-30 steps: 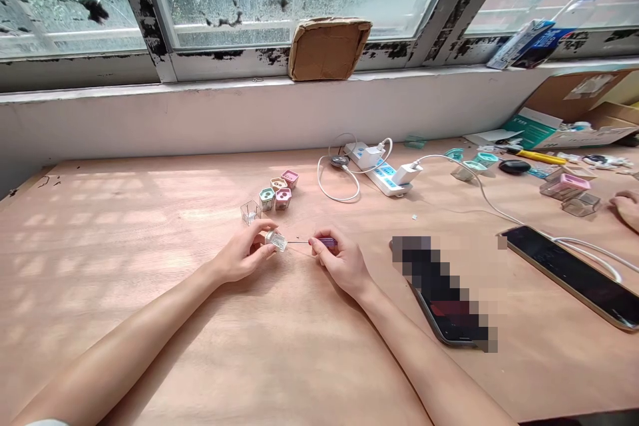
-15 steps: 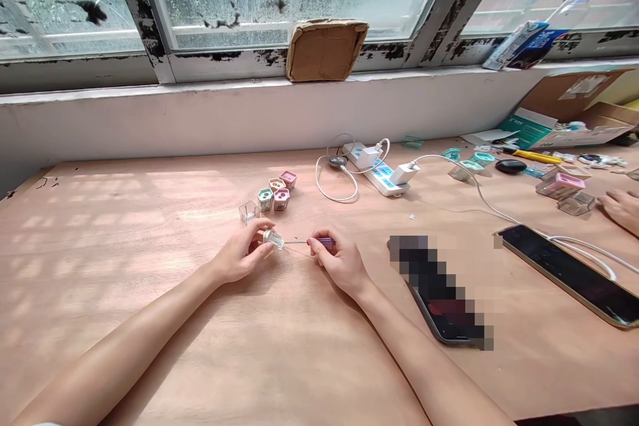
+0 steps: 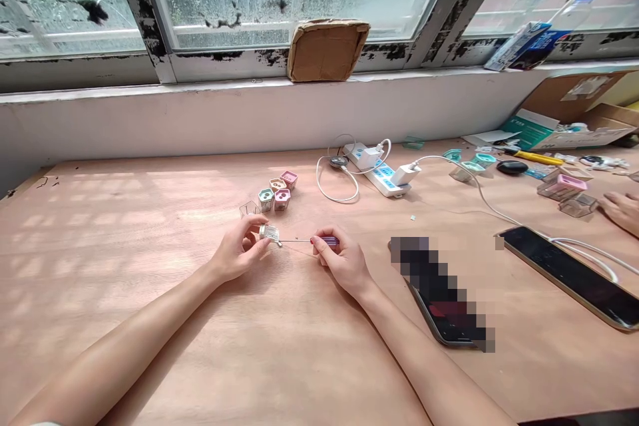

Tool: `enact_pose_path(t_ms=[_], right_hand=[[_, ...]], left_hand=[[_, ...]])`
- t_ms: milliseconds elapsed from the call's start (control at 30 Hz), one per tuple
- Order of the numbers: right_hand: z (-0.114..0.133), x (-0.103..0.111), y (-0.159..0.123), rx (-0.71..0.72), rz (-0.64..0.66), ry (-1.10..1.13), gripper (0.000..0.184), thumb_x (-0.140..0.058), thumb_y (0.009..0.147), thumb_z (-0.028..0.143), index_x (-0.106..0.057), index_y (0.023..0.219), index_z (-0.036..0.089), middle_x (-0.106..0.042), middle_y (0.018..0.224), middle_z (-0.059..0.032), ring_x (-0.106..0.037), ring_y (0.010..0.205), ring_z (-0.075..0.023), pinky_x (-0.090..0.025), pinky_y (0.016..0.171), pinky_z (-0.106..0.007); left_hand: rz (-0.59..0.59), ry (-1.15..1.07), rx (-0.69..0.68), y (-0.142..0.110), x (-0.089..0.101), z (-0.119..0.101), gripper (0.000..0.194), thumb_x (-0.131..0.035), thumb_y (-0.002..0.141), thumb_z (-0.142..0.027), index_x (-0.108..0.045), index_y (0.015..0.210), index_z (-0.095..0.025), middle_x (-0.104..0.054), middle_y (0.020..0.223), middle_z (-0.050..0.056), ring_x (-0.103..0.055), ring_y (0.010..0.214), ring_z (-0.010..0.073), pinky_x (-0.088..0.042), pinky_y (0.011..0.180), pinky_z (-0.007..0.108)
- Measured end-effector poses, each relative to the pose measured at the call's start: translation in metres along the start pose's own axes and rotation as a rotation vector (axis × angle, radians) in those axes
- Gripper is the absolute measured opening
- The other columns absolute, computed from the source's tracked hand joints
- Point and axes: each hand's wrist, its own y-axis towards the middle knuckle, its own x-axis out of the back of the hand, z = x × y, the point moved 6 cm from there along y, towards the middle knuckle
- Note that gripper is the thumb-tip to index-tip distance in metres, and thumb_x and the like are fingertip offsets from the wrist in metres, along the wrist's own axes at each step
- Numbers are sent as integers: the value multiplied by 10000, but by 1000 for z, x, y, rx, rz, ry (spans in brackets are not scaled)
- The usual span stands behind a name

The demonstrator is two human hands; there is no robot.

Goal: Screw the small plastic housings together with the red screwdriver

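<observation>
A: Please tell me, what do the two hands hold at this moment?

B: The left hand [image 3: 237, 249] pinches a small clear block [image 3: 269, 233], and its fingers are closed firmly on it. The right hand [image 3: 342, 263] is closed on a purple handle [image 3: 329, 240]. A thin metal shaft [image 3: 297, 240] goes from this handle to the block. Its tip seems to touch the block, but it is too small for me to be sure.

A: Where is the block?

B: It is near the middle of the plywood table [image 3: 150, 346], between the two hands.

A: What looks finished, and what does not?

B: At eleven o'clock from the hands, four small coloured blocks [image 3: 273, 194] stand together, and in my judgement they look finished. At ten o'clock, one clear cube [image 3: 248, 210] stands apart from them. I see no coloured top on it, and none on the held block.
</observation>
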Motion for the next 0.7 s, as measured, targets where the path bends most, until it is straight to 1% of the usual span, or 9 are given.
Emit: enact_pose_path(t_ms=[100,200,300,400,500,700], right_hand=[[2,5,0,0,-36,48,346,-690,854,526,-594,851,193,-573,630,14,-465,479,-105,-367,438,-239],[11,15,0,45,-106,105,327,-714,837,497,-586,834,196,-595,615,11,-484,472,-110,-378,443,-242],[20,23,-1,103,-144,166,299,-724,830,460,-570,813,205,-605,605,13,-509,479,-118,-406,467,-253],[25,23,-2,113,-135,178,285,-718,834,449,-567,814,208,-601,601,14,-512,483,-123,-406,471,-260],[27,19,-4,105,-100,163,284,-706,842,454,-568,811,207,-594,593,15,-501,479,-121,-405,475,-264],[25,14,-5,96,-67,154,286,-712,840,451,-573,800,204,-589,590,16,-497,484,-114,-407,472,-253]], left_hand=[[-10,-4,-9,1,1,-2,285,-627,946,-329,-564,1195,-204,-646,1104,88,-646,811,144,-526,643,231],[38,-34,3,1,-2,-3,292,-618,945,-301,-582,1216,-198,-670,1085,93,-667,883,172,-548,676,246],[81,-45,-8,1,-4,-4,321,-614,942,-282,-592,1247,-186,-683,1072,98,-677,929,191,-571,719,272],[106,-37,-21,0,-6,-6,329,-611,940,-269,-599,1257,-180,-686,1094,108,-678,962,202,-588,754,293],[137,-37,-16,0,-8,-6,345,-615,942,-277,-596,1270,-174,-679,1137,127,-681,979,212,-601,769,303],[204,-70,-20,-2,-11,-4,353,-591,970,-303,-588,1298,-171,-660,1166,140,-698,911,198,-604,777,307]])
